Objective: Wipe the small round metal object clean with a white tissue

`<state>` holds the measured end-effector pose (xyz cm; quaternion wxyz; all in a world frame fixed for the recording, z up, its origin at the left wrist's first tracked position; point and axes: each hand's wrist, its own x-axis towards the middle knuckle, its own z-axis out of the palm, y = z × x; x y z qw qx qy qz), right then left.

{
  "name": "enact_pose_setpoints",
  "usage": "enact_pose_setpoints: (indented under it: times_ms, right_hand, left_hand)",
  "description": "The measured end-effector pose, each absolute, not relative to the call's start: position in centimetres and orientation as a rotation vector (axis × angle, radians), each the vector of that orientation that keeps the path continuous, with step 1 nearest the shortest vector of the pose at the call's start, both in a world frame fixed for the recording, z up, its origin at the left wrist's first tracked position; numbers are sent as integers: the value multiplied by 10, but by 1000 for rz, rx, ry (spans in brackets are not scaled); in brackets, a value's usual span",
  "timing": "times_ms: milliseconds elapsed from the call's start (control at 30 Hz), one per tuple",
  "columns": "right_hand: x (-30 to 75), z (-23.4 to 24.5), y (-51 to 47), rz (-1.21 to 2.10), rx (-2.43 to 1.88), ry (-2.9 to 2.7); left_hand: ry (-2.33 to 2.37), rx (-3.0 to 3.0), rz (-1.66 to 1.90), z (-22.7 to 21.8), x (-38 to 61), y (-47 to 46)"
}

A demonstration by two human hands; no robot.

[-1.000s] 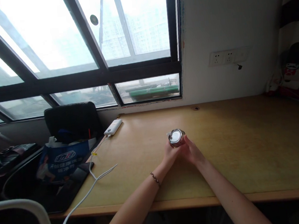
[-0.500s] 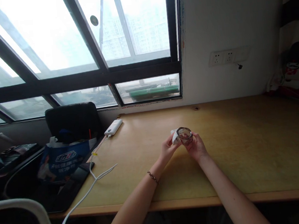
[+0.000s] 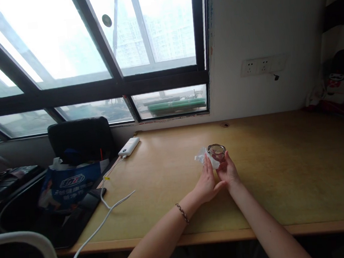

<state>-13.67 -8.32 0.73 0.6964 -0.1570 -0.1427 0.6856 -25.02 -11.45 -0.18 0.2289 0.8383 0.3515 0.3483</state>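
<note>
A tinted, see-through glass cup (image 3: 217, 150) is held above the desk, its round rim facing up toward me. My right hand (image 3: 227, 173) is closed around the cup's right and lower side. Against its left side, my left hand (image 3: 208, 182) presses a crumpled white tissue (image 3: 213, 163). The left fingers are straight and close together, with the thumb pointing right toward the right wrist. A braided bracelet (image 3: 182, 213) circles my left wrist. Part of the cup's lower wall is hidden behind the tissue and fingers.
On the wooden desk (image 3: 289, 167), a white power bank (image 3: 129, 147) lies at the far left with a white cable (image 3: 104, 201) attached. A chair (image 3: 81, 139) and a blue bag (image 3: 74, 183) stand left of the desk. Wall sockets (image 3: 257, 66) are at the back.
My left hand has turned and its fingers have straightened along the tissue, which is more spread out. The cup has shifted slightly right, its rim tilted differently. My right hand still holds it.
</note>
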Motion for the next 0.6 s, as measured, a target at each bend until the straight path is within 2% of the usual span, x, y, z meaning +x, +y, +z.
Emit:
enact_pose_setpoints:
  times_ms: [333, 600]
  right_hand:
    - [-140, 7, -85, 1584, -389, -271]
    - [-136, 5, -82, 1526, -401, -193]
  left_hand:
    - [1022, 2268, 1092, 4, -260, -102]
    - [999, 2544, 960, 8, -256, -109]
